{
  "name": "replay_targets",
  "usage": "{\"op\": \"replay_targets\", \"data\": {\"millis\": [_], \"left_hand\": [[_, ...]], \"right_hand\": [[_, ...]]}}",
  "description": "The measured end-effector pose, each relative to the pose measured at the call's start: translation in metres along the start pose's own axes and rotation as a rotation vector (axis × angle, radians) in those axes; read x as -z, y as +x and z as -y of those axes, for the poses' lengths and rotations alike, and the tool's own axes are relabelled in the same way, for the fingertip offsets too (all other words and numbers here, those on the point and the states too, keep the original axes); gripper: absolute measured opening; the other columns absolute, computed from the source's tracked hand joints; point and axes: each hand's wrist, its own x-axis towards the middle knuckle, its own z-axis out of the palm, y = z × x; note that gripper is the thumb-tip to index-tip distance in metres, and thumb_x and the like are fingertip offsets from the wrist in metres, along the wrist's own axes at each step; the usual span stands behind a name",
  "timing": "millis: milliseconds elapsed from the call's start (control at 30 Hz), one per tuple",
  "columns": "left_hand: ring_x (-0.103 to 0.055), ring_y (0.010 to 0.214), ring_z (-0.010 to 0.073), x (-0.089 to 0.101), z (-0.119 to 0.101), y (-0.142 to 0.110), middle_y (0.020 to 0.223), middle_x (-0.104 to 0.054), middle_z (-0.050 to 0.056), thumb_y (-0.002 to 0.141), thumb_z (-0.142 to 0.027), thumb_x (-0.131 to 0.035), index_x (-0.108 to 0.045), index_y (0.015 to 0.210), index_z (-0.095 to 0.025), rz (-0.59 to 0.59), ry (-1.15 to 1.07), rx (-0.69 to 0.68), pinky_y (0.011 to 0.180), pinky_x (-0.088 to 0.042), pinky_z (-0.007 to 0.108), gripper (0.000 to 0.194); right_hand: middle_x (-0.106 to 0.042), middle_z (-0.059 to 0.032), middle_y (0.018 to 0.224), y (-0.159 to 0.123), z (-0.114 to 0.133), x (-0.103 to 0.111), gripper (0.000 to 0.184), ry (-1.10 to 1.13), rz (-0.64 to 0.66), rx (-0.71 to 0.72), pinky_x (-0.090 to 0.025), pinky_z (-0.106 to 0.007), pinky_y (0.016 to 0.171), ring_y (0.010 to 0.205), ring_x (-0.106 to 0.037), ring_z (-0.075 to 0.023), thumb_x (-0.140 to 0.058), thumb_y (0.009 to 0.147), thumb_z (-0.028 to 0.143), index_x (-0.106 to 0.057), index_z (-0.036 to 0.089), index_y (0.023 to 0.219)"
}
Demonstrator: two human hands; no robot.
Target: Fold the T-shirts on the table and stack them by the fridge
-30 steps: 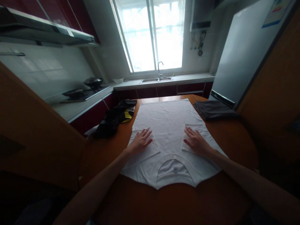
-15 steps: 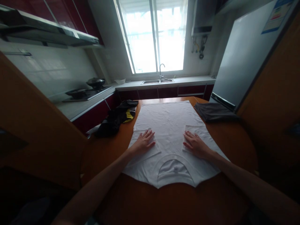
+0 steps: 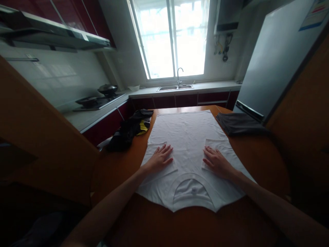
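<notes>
A white T-shirt (image 3: 187, 137) lies spread on the wooden table, its neckline towards me and its hem at the far side. Both sleeves are folded inward over the body of the shirt. My left hand (image 3: 159, 158) rests flat on the left sleeve, fingers spread. On the right sleeve lies my right hand (image 3: 218, 161), palm down with its fingers apart. Neither hand grips the cloth. A small label shows inside the collar (image 3: 193, 190).
Dark clothes with a yellow patch (image 3: 130, 128) lie in a heap on the table's left. A folded dark grey garment (image 3: 241, 124) sits at the right on the orange-brown table (image 3: 264, 154). Beyond are a stove with pans (image 3: 108, 90), a sink (image 3: 175, 87) and a fridge (image 3: 272, 61).
My view has shifted slightly, so the scene sits a little further right. Both hands stay flat on the folded sleeves, with the right hand slightly lower on its sleeve.
</notes>
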Motion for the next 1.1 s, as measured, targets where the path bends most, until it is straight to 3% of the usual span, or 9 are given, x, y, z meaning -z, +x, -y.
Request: {"op": "replay_targets", "data": {"millis": [1100], "left_hand": [[-0.016, 0.155, 0.0293, -0.0009, -0.0012, 0.0018, 0.167, -0.024, 0.006, 0.102, -0.060, -0.033, -0.032, 0.159, -0.026, 0.011, 0.047, 0.020, 0.123, -0.017, 0.053, 0.066]], "right_hand": [[-0.037, -0.0152, 0.160, 0.0000, -0.0029, -0.0019, 0.055, 0.051, 0.022, -0.030, -0.024, -0.053, 0.121, 0.150, -0.032, -0.0273, -0.040, 0.101, 0.040, -0.046, 0.015, 0.150]]}}
